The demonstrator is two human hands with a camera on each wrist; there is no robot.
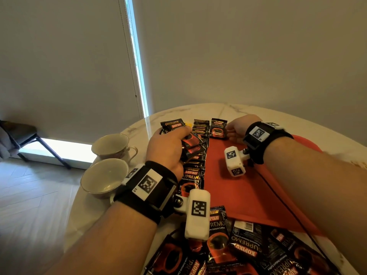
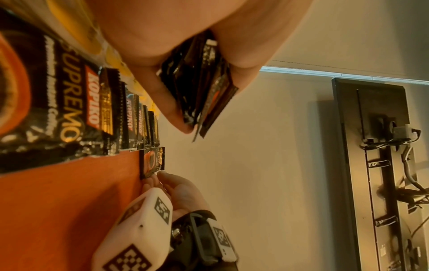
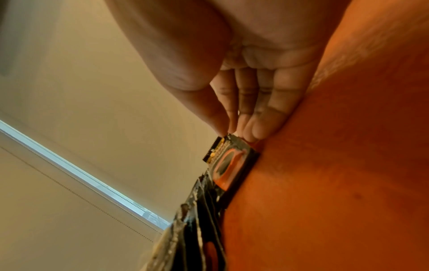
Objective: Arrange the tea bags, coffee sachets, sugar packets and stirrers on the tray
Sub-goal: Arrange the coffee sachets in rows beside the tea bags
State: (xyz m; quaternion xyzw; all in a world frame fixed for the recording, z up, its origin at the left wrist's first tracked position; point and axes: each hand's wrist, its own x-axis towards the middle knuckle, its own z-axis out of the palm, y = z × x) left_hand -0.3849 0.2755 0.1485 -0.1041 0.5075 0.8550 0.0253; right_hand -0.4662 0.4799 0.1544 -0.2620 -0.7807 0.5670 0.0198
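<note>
Left hand [image 1: 166, 147] gripping a bundle of coffee sachets [image 2: 204, 88] over the tray's [image 1: 238, 187] left-edge row, right hand [image 1: 241, 127] pinching one sachet [image 1: 218, 128] at the far edge, bare tray middle between.

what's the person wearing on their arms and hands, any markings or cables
Both forearms are bare, with no sleeves or gloves. The left hand and right hand each have a wide black wrist strap carrying a white plate with a black square code. A white camera block with similar codes juts from each strap. A thin black cable trails from the right one.
</note>
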